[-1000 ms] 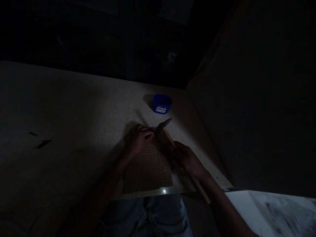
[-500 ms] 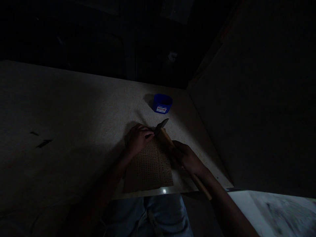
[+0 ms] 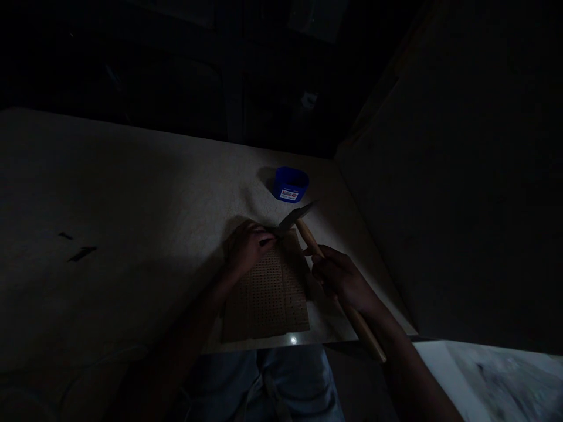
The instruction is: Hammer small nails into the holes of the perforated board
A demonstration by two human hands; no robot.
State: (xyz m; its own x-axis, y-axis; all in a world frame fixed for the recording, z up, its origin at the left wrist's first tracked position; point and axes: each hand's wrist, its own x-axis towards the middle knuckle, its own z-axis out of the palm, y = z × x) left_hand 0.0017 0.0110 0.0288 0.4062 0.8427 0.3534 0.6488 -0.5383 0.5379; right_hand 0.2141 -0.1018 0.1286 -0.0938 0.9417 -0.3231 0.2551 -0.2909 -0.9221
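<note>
Hammer [image 3: 309, 236] head raised higher than half a second ago, nearer blue tub [image 3: 290, 184], right hand [image 3: 341, 278] grip closed round wooden handle, left hand [image 3: 246, 249] unmoved, fingertips pinching small dark piece [image 3: 266, 241] at far edge of perforated board [image 3: 268, 299] on desk [image 3: 132, 193], tub label too dim to read.

A small blue labelled tub [image 3: 290, 184] stands on the speckled table [image 3: 132, 193]; two dark scraps [image 3: 81, 253] lie well apart, far left.

board [image 3: 268, 299]: tan, rows of dots, lying flat | hammer [image 3: 308, 233]: wooden handle, dark head over board's far edge
</note>
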